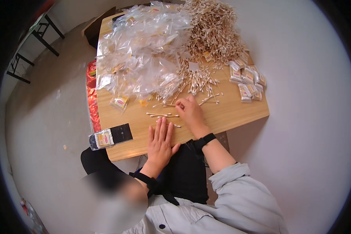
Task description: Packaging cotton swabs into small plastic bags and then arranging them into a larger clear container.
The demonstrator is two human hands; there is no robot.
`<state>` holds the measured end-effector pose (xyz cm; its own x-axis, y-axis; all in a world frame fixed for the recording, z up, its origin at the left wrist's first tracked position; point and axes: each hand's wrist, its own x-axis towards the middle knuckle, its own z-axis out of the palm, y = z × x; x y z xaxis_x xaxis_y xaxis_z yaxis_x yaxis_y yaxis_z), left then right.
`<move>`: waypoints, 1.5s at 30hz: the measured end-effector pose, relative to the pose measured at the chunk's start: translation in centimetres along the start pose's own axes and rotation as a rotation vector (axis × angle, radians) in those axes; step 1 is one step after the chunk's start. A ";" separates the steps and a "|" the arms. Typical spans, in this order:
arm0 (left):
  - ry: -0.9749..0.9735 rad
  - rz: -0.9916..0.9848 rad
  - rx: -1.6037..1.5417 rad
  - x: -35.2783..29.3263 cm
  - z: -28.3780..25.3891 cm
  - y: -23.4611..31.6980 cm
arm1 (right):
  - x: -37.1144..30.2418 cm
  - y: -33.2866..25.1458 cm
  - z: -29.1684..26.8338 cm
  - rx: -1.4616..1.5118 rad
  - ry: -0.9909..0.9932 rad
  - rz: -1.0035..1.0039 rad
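Observation:
My left hand (159,145) lies flat on the wooden table, fingers stretched out and spread. Its fingertips rest at a small row of cotton swabs (155,114) with white tips. My right hand (191,114) is just beyond and to the right, thumb and fingers pinched on a cotton swab (168,105) that points to the left. How many swabs are in that pinch is hidden by the fingers. Loose swabs (211,99) lie crossed beside the right hand. A small clear bag with a yellow label (120,102) lies left of the hands.
Clear plastic bags (140,50) are heaped at the back left, beside a tall pile of cotton swabs (216,29). Filled packets (247,75) are stacked at the right. Another packet (103,138) sits on a black strip (123,133) at the front left corner.

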<state>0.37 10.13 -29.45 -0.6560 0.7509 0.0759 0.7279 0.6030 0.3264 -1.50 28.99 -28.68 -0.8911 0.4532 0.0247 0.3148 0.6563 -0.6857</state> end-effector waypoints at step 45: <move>-0.087 -0.082 0.033 0.4 -0.8 0.0 | 2.1 -0.5 2.6 -0.058 0.397 -0.031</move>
<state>-0.03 10.28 -28.68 -0.6947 0.7185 -0.0324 0.6797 0.6706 0.2972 -4.34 28.04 -30.21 -0.7082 0.6231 0.3320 0.3180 0.7013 -0.6380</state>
